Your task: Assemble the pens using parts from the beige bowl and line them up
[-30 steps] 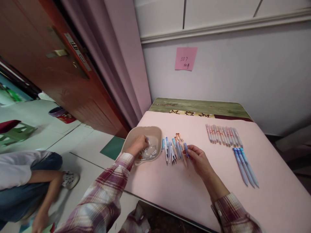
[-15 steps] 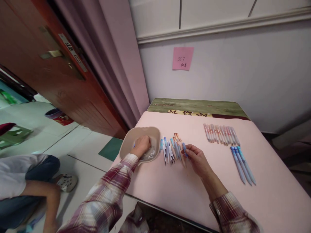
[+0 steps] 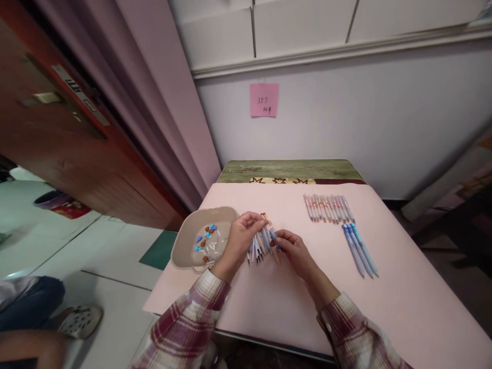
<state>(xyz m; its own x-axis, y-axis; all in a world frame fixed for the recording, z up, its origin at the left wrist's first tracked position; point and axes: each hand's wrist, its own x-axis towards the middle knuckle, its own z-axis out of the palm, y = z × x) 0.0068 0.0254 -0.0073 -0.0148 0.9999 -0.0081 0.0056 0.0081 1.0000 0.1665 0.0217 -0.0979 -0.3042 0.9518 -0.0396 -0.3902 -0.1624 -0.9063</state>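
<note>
Half a second ago the left hand (image 3: 243,236) was down inside the beige basin (image 3: 180,241); now it is out, to the basin's right, close by the right hand (image 3: 295,251), which has kept its pinch on a blue pen part (image 3: 273,237).

The biggest thing by these hands is the counter (image 3: 407,292) under its pink cover, bearing the basin. Well to the right of the basin lies a neat row of pale pens (image 3: 329,209) with reddish markings, and three blue pens (image 3: 359,251) lie together, also well to the basin's right. Just beside the basin, partly hidden by the hands, is a cluster of white refills (image 3: 254,252) with dark tips.

The blue pen part is held to the right of the basin, over that cluster. The right grip has it between thumb and fingertips. The left grip is drawn nearly to a point beside it; I cannot tell whether anything sits in it. I'd judge the part light, stiff and a bit slick, best held by its sides with the end left free. The refills look thin; I'd take them mid-length, off the tips.

Smallest, inside the basin, are blue and brown bits (image 3: 213,226) and white slivers (image 3: 210,250), surely fingertip work.
</note>
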